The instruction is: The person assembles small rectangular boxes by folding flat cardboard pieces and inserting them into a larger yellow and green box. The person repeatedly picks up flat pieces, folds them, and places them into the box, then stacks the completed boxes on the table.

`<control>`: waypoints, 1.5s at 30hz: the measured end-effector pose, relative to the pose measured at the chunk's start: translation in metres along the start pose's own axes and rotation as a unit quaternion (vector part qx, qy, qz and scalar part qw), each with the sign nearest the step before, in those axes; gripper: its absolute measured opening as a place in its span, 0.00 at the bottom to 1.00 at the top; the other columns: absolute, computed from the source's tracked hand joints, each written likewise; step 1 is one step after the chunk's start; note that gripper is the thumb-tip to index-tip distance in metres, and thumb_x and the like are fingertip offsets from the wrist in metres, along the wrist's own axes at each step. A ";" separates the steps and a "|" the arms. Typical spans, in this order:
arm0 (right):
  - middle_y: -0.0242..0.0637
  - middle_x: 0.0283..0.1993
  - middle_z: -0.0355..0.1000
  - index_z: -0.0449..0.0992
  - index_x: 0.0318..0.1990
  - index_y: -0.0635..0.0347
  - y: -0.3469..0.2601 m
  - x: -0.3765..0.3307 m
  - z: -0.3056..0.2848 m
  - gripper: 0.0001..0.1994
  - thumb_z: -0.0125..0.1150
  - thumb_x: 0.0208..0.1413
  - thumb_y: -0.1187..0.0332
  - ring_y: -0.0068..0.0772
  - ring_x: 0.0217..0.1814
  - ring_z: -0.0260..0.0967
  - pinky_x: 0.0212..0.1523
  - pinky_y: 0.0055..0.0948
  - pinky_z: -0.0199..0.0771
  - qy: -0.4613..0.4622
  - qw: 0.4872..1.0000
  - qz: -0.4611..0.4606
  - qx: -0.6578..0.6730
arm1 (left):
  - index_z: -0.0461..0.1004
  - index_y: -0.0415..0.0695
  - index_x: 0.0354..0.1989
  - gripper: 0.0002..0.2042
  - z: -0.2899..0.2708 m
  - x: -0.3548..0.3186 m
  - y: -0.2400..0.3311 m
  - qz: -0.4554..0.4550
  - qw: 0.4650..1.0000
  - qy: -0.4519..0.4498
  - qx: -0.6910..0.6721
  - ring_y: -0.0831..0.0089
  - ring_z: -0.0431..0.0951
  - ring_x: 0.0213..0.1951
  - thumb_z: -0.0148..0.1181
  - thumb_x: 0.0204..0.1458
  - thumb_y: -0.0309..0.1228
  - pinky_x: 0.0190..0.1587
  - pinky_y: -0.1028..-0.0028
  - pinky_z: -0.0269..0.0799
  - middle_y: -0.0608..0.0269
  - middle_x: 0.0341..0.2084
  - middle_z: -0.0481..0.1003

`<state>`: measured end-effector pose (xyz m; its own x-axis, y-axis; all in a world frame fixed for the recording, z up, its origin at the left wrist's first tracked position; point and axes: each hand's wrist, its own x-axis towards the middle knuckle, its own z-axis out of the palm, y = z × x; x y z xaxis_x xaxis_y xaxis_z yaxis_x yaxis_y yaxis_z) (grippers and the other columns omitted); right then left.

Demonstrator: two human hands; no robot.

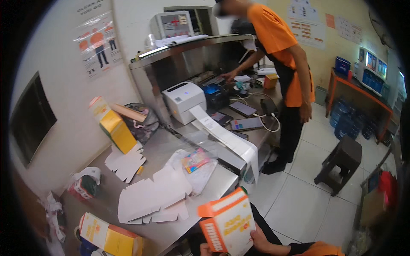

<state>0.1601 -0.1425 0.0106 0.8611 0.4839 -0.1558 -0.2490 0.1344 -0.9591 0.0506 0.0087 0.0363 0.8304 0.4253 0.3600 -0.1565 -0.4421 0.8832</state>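
At the lower edge, a white and orange cardboard food box (232,228) with yellow print is held tilted in front of me. My right hand (261,241) grips its right edge, with the thumb on the printed face. Low on its left side, the fingers of my left hand (206,250) are closed at the box; most of that hand is cut off by the picture's edge. Flat white carton blanks (153,194) lie on the steel table nearby. A yellow and white box (109,237) rests at the table's near left.
A white label printer (184,101) trails a long paper strip (226,138) over the counter's edge. Beyond it, a person in an orange shirt (273,32) reaches across the counter past phones (247,123). Another yellow box (117,130) leans by the wall; a dark stool (340,164) stands right.
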 end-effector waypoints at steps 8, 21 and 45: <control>0.39 0.34 0.75 0.63 0.51 0.53 -0.052 0.033 -0.015 0.17 0.53 0.58 0.57 0.35 0.33 0.75 0.33 0.33 0.74 -0.168 0.937 -0.128 -0.278 | 0.74 0.46 0.42 0.17 -0.011 0.003 -0.009 -0.034 0.988 0.021 0.151 0.59 0.74 0.42 0.55 0.46 0.41 0.49 0.58 0.61 0.60 0.36 0.76; 0.38 0.31 0.70 0.68 0.46 0.61 -0.035 0.037 -0.035 0.12 0.47 0.62 0.63 0.26 0.31 0.67 0.32 0.26 0.65 -0.461 0.842 0.045 -0.278 | 0.72 0.46 0.47 0.18 0.015 -0.014 -0.019 0.123 0.932 -0.200 0.275 0.60 0.73 0.45 0.53 0.49 0.40 0.52 0.57 0.62 0.59 0.40 0.74; 0.38 0.32 0.73 0.72 0.38 0.55 -0.035 0.020 -0.023 0.07 0.57 0.53 0.66 0.45 0.36 0.70 0.36 0.38 0.67 -0.388 0.818 -0.238 -0.353 | 0.68 0.50 0.53 0.18 -0.007 -0.012 -0.052 0.125 0.904 -0.319 0.257 0.55 0.66 0.53 0.47 0.53 0.35 0.55 0.60 0.60 0.57 0.52 0.66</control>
<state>0.1961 -0.1573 0.0357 0.1783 0.9614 0.2095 0.5862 0.0672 -0.8074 0.0452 0.0327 -0.0114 0.9684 -0.2076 0.1380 -0.2488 -0.8393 0.4833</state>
